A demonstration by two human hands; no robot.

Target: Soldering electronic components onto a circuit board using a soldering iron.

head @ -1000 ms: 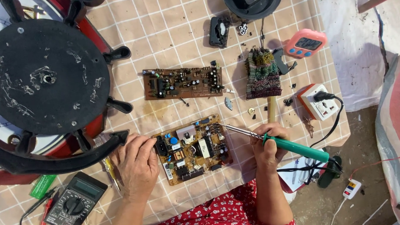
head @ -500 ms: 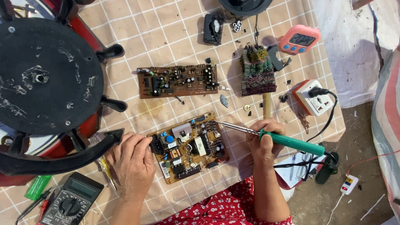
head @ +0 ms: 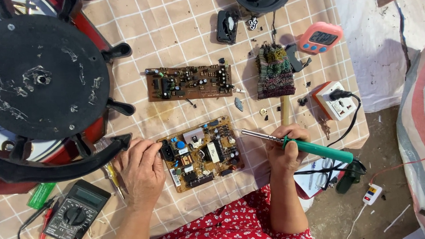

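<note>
Both hands are busy: the right hand (head: 284, 147) grips a green-handled soldering iron (head: 298, 145), its tip just at the right edge of the near circuit board (head: 202, 153); the left hand (head: 141, 166) rests flat against the board's left end, fingers closed on nothing. Judging by this, soldering is underway, unfinished. A second board (head: 187, 82) lies beyond, a multimeter (head: 74, 216) on the worktop (head: 171, 31).

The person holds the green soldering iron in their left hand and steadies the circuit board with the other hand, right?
Not quite. The head view shows the green soldering iron in the right hand, its tip reaching the circuit board. It is the left hand that steadies the board at its left edge.
</note>
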